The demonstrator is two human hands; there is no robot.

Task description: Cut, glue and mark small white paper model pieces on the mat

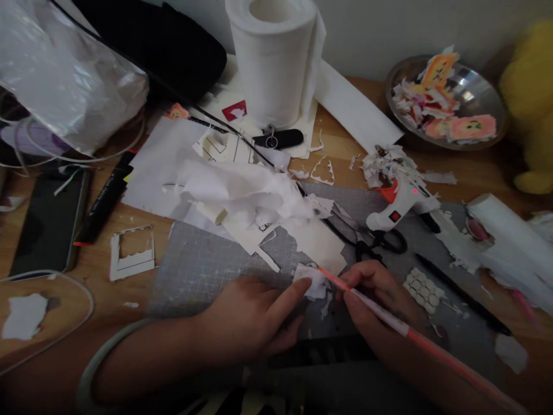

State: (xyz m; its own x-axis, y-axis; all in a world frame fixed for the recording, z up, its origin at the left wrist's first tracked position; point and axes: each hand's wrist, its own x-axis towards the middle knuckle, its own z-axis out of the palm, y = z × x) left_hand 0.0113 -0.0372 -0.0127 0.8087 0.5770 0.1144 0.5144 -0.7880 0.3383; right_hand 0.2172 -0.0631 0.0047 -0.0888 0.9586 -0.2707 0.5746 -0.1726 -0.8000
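Observation:
A small crumpled white paper piece [311, 280] lies on the grey cutting mat [190, 271]. My left hand [254, 317] rests beside it, its index finger stretched out and pressing on the paper, the other fingers loosely bent. In my right hand [375, 300] is a long, thin orange-pink stick [444, 351], pinched near its pointed tip. That tip touches or nearly touches the paper's upper right edge; I cannot tell which. Whether the stick is a brush or a pen does not show clearly. White card offcuts [319, 245] lie just beyond my fingers.
Black-handled scissors [389, 241] and a white glue gun [400, 207] lie behind my right hand. A metal bowl [484, 98] holds coloured paper pieces. A paper roll [272, 69] stands at the back. A phone [47, 225] and black marker [103, 202] lie left.

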